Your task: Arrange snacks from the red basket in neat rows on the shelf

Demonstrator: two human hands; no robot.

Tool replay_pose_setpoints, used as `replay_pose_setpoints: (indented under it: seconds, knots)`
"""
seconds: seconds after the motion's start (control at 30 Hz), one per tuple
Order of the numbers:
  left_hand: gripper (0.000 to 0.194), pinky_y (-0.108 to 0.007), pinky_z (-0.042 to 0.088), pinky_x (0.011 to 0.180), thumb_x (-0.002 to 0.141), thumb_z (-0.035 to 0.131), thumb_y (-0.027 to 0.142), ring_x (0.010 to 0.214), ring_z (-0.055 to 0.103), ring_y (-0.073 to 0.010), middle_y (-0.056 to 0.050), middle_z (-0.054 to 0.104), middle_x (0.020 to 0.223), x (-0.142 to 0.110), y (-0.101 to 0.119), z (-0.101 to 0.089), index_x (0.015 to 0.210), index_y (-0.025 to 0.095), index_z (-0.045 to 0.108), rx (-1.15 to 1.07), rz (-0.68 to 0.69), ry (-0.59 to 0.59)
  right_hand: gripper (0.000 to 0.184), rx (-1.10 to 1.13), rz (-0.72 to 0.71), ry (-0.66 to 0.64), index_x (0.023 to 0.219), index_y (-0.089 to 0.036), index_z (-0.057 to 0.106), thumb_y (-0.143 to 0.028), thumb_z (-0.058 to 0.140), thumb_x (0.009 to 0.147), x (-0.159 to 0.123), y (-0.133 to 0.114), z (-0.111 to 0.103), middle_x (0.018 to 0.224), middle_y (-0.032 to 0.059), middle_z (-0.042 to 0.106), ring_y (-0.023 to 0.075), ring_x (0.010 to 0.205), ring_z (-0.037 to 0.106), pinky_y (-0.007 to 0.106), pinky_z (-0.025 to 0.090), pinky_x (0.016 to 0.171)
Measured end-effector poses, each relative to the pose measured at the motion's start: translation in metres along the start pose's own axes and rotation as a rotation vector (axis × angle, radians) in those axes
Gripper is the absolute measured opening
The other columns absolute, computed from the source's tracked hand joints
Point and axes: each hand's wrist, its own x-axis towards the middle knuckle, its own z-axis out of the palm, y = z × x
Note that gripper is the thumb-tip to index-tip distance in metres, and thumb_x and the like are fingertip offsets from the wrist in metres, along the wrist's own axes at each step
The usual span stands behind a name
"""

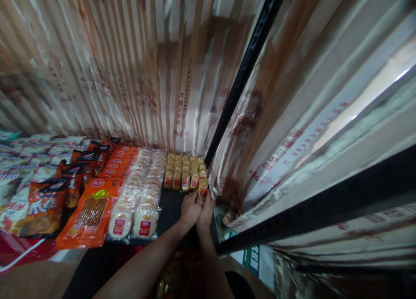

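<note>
A small yellow wrapped snack cake [202, 187] with a red label stands at the right front corner of a block of similar yellow packets [177, 177]. My left hand [191, 208] holds it from the left, fingers closed against its lower part. From the right, my right hand [206, 209] grips the same packet, the two hands almost touching. My fingers partly hide its lower end. Left of the yellow packets run two columns of clear-wrapped round white pastries [145, 221] with red labels.
Orange snack bags [89, 212] and black-and-orange bags [45, 206] fill the shelf's left side. A bare strip of dark shelf [171, 212] lies before the yellow packets. Black metal posts [240, 78] and a printed pleated curtain [182, 73] border the back and right.
</note>
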Motion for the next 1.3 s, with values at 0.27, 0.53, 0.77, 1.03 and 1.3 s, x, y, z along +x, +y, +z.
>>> replay_pose_setpoints:
  seconds: [0.27,0.53,0.77,1.03,1.3]
  knots:
    - [0.044,-0.029,0.029,0.111,0.085,0.038,0.02,0.123,0.049,-0.0171,-0.008,0.055,0.131,-0.003,0.003,-0.001,0.124,0.012,0.056,-0.015,0.035,-0.002,0.057,-0.044,-0.088,0.012,0.131,-0.012,0.045,-0.031,0.034,0.078,0.0,-0.007,-0.004,0.115,0.0152,0.056,0.0222,0.1,0.054,0.035,0.044,0.088]
    - [0.044,-0.031,0.031,0.111,0.083,0.039,0.018,0.123,0.048,-0.0171,-0.007,0.055,0.131,-0.003,-0.006,0.005,0.124,0.014,0.056,-0.057,0.064,0.067,0.057,-0.026,-0.077,-0.018,0.13,-0.014,0.047,-0.029,0.038,0.077,0.001,-0.001,-0.002,0.113,0.0149,0.059,0.0209,0.094,0.059,0.036,0.047,0.087]
    - [0.05,-0.03,0.027,0.113,0.083,0.039,0.02,0.13,0.04,-0.0174,-0.009,0.046,0.14,-0.002,-0.012,0.005,0.131,0.011,0.049,-0.074,0.068,0.078,0.057,-0.012,-0.083,-0.009,0.132,-0.013,0.046,-0.027,0.04,0.077,-0.001,0.003,-0.001,0.117,0.0178,0.056,0.0214,0.092,0.061,0.037,0.05,0.083]
    - [0.047,-0.032,0.029,0.112,0.085,0.034,0.02,0.126,0.044,-0.0157,-0.006,0.052,0.135,-0.003,-0.014,0.005,0.127,0.014,0.054,-0.023,0.124,0.026,0.055,-0.038,-0.102,-0.014,0.131,-0.014,0.047,-0.026,0.038,0.078,-0.001,0.005,0.0,0.118,0.0169,0.056,0.0214,0.095,0.06,0.037,0.049,0.084]
    - [0.047,-0.032,0.025,0.113,0.087,0.031,0.02,0.128,0.04,-0.0122,0.0,0.051,0.136,-0.001,-0.013,0.004,0.13,0.022,0.051,0.071,0.209,-0.043,0.05,-0.083,-0.174,0.01,0.125,-0.013,0.05,-0.028,0.033,0.081,0.0,0.003,-0.002,0.117,0.0164,0.057,0.0218,0.103,0.054,0.04,0.043,0.093]
